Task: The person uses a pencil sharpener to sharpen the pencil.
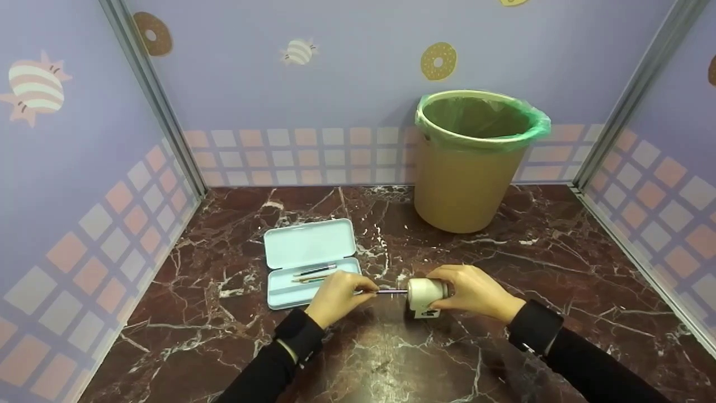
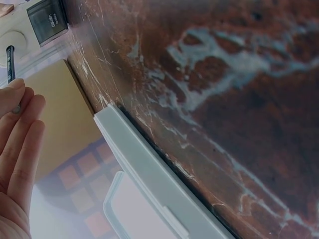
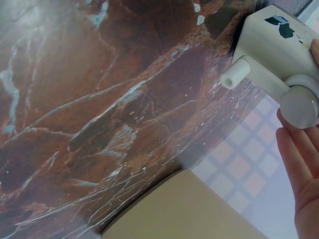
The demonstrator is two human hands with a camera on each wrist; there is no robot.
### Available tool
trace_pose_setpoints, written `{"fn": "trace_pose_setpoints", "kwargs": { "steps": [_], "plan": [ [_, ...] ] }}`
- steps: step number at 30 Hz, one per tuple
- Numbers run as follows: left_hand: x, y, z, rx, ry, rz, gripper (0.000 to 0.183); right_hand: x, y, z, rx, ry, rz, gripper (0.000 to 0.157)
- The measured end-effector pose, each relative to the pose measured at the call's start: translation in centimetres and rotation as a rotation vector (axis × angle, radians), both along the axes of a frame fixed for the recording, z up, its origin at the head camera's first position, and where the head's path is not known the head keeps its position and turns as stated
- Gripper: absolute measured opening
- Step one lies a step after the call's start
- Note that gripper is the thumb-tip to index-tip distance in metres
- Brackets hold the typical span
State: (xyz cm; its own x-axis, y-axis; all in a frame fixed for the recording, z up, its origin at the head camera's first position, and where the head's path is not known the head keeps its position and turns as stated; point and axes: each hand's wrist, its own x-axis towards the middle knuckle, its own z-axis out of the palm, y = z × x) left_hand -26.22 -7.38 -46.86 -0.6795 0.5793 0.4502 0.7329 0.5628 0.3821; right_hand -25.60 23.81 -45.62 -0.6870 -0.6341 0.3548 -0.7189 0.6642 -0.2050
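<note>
My left hand (image 1: 342, 296) pinches a dark pencil (image 1: 391, 291) between thumb and forefinger. The pencil's far end enters the round hole in the front of a white crank pencil sharpener (image 1: 423, 295). Its tip is hidden inside. From the other side, my right hand (image 1: 474, 292) grips the sharpener's body near the rear. In the right wrist view, the sharpener's white crank (image 3: 264, 79) and round hub (image 3: 300, 107) face the camera, with fingers below the hub. In the left wrist view, a dark see-through shavings drawer (image 2: 49, 21) sits low on the sharpener's front.
A light blue pencil case (image 1: 309, 246) lies with its lid raised beside my left hand, several pencils (image 1: 316, 271) inside. At the back right stands a tan bin (image 1: 461, 184) lined with a green bag (image 1: 537, 126). Patterned walls (image 1: 347, 67) enclose the dark red marbled table (image 1: 235, 347).
</note>
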Motion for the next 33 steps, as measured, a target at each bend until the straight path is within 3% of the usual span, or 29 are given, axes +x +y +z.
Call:
{"fn": "trace_pose_setpoints", "kwargs": {
  "steps": [14,18,28,33],
  "plan": [
    [0.2,0.5,0.0,0.024,-0.056,-0.026,0.010,-0.2,-1.1,-0.3,-0.047,-0.024,0.038,0.048],
    [0.2,0.5,0.0,0.026,-0.082,-0.019,0.010,0.0,-1.4,-0.2,-0.053,-0.022,0.039,0.048],
    [0.2,0.5,0.2,0.012,-0.063,0.000,0.009,0.0,-1.5,-0.4,-0.061,-0.020,0.023,0.048],
    [0.3,0.6,0.2,0.026,-0.119,0.019,0.009,0.2,-1.6,-0.6,-0.077,-0.028,0.008,0.048]
  ]
}}
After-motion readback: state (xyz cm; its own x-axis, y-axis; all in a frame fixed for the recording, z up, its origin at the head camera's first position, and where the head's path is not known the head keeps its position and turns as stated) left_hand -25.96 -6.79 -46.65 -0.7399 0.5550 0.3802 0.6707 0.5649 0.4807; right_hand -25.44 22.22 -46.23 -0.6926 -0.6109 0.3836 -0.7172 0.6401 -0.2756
